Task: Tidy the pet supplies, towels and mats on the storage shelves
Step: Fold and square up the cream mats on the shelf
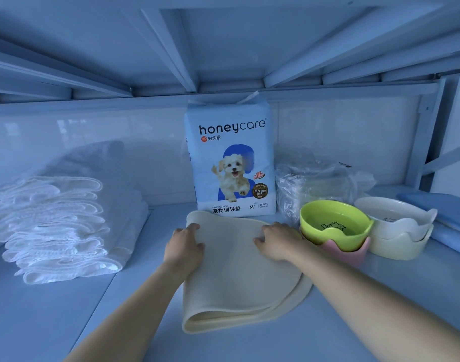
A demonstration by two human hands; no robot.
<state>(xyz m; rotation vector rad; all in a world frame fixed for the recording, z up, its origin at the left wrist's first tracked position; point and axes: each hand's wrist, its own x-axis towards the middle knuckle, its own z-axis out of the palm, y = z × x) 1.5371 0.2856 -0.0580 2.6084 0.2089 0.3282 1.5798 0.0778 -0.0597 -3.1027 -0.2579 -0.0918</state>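
A cream rubbery mat [236, 278], folded over on itself, lies in the middle of the shelf [66, 309]. My left hand [184, 246] grips its left edge, fingers curled over the top layer. My right hand [273, 241] holds the far right part of the mat, fingers bent onto it. A stack of folded white towels [59, 226] sits at the left. A blue and white pack of pet training pads [230, 158] stands upright behind the mat.
To the right are a green bowl [333, 226] nested in a pink one [346, 253], stacked cream bowls [399, 226], a crumpled clear plastic bag [315, 178] and blue flat items [448, 212]. The upper shelf's underside hangs low overhead.
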